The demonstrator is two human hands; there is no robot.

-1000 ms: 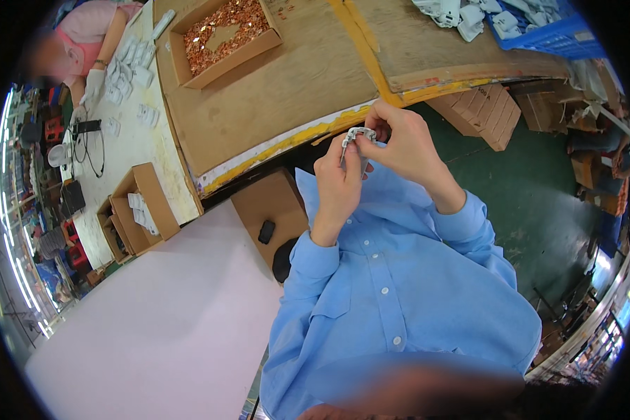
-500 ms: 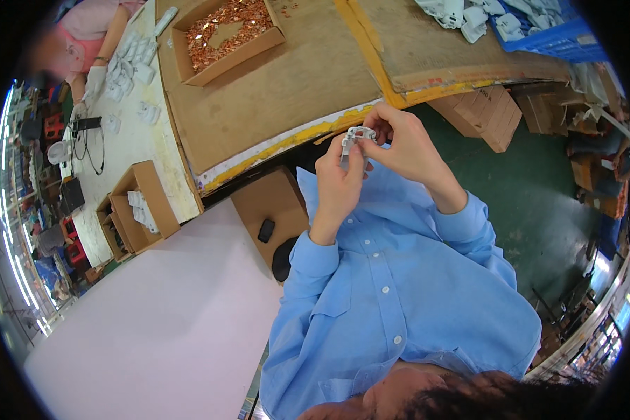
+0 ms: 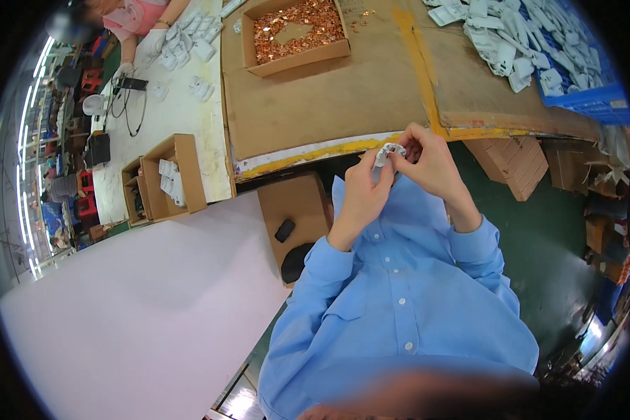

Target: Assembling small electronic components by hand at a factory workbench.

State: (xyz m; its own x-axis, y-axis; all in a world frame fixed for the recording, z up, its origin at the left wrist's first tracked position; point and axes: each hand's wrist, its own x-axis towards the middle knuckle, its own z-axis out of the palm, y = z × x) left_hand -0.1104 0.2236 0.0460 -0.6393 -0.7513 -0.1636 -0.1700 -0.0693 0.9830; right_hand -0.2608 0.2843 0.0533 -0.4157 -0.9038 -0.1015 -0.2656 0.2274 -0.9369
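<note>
A small white plastic housing (image 3: 383, 155) is held up between my hands, just off the front edge of the workbench. My left hand (image 3: 362, 190) grips its lower left side, thumb and fingers closed round it. Across from it, my right hand (image 3: 430, 164) has its thumb and fingertips pinched at the housing's upper right end. Small details show inside the housing, too fine to name. Whether the right fingertips also hold a tiny piece is hidden.
A cardboard box of copper-coloured metal pieces (image 3: 308, 59) stands on the cardboard-covered bench (image 3: 315, 112). White plastic parts (image 3: 493, 42) lie beside and in a blue crate (image 3: 595, 101). At left, a gloved co-worker (image 3: 143, 24) sits by a white table (image 3: 196, 115); an open carton (image 3: 189, 175) stands near.
The whole view has swung, so the bench and boxes appear farther right and more of the blue crate shows. Both hands still hold the housing, with little change of grip.
</note>
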